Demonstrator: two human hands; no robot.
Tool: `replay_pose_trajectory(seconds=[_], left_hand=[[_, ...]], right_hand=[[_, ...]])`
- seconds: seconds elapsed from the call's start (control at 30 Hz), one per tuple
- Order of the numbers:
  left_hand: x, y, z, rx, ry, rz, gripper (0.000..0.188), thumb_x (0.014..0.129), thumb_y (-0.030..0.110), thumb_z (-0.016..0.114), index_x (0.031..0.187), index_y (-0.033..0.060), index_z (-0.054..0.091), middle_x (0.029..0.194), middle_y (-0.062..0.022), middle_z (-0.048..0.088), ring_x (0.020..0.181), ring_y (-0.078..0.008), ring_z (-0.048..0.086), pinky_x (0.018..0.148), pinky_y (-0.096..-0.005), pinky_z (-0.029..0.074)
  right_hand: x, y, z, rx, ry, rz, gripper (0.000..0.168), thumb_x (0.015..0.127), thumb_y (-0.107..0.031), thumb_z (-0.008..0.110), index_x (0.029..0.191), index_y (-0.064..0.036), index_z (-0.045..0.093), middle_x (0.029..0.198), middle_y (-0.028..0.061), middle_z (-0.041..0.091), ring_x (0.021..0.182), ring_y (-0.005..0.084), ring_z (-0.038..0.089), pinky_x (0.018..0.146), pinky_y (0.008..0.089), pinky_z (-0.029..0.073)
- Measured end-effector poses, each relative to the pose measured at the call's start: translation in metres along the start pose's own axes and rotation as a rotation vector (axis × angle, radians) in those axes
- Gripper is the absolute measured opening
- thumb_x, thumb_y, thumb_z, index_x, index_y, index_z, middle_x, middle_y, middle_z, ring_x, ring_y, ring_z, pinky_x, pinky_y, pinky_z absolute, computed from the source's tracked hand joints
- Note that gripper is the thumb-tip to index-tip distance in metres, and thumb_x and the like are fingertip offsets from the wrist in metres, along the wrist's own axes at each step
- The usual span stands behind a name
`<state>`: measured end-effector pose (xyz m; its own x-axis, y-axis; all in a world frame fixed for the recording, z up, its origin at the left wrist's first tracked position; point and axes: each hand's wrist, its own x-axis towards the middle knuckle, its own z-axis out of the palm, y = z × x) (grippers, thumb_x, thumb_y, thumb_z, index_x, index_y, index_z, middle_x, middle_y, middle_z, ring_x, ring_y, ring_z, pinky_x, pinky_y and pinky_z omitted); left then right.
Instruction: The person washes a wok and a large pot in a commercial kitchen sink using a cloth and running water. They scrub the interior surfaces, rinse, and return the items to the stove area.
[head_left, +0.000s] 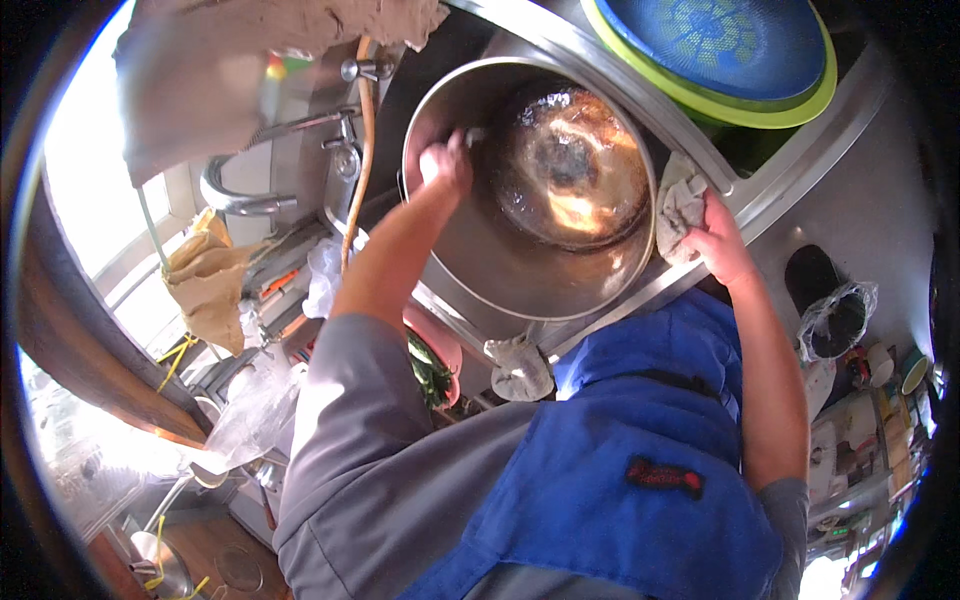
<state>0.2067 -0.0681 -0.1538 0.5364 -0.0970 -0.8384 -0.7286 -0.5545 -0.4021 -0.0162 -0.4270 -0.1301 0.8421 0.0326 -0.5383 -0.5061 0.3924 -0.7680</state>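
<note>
A large stainless-steel stockpot (480, 240) is tilted in the metal sink (679, 97), its mouth towards me. Brown and black scorch marks cover much of the pot's wet, shiny bottom (570, 165). My left hand (448, 163) reaches inside, close to the left wall, with its fingers curled. Glare and the hand itself hide whether it holds anything. On the other side, my right hand (718, 238) grips a grey-beige cloth (679, 214) against the outside of the pot's right rim.
A blue colander (712, 45) sits in a lime-green basin (787, 114) at upper right. Left are a curved faucet (247, 196) and an orange hose (367, 142). Another cloth (521, 369) hangs at the sink's front edge, near a pink basin (448, 352) of green vegetables (426, 367).
</note>
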Motion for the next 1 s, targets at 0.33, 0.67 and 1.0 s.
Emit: replay_pose_trajectory(seconds=[0.33, 0.67, 1.0], left_hand=[[-0.044, 0.048, 0.063, -0.299, -0.570, 0.187, 0.058, 0.081, 0.049, 0.064, 0.126, 0.0123, 0.059, 0.119, -0.0138, 0.059, 0.110, -0.0256, 0.058, 0.083, -0.0447, 0.052], [0.016, -0.022, 0.014, -0.127, -0.045, -0.064, 0.068, 0.083, 0.038, 0.063, 0.141, 0.0132, 0.038, 0.114, -0.0176, 0.064, 0.090, -0.0261, 0.068, 0.070, -0.0370, 0.055], [0.113, 0.065, 0.052, -0.168, 0.107, 0.021, 0.041, 0.093, 0.029, 0.046, 0.128, 0.0086, 0.055, 0.122, -0.0123, 0.060, 0.101, -0.0226, 0.065, 0.076, -0.0362, 0.055]], right_hand=[[-0.004, 0.000, 0.005, 0.075, 0.013, 0.032, 0.068, 0.066, 0.005, 0.054, 0.133, 0.001, 0.041, 0.119, 0.0068, 0.055, 0.103, 0.0161, 0.056, 0.080, 0.0262, 0.049], [-0.001, 0.013, -0.003, -0.032, 0.028, -0.025, 0.062, 0.068, 0.000, 0.058, 0.128, 0.001, 0.045, 0.117, 0.0079, 0.057, 0.106, 0.0162, 0.055, 0.092, 0.0290, 0.044], [-0.001, 0.017, -0.010, -0.085, 0.041, 0.011, 0.060, 0.067, 0.001, 0.061, 0.125, 0.002, 0.046, 0.114, 0.0079, 0.057, 0.104, 0.0162, 0.055, 0.091, 0.0291, 0.044]])
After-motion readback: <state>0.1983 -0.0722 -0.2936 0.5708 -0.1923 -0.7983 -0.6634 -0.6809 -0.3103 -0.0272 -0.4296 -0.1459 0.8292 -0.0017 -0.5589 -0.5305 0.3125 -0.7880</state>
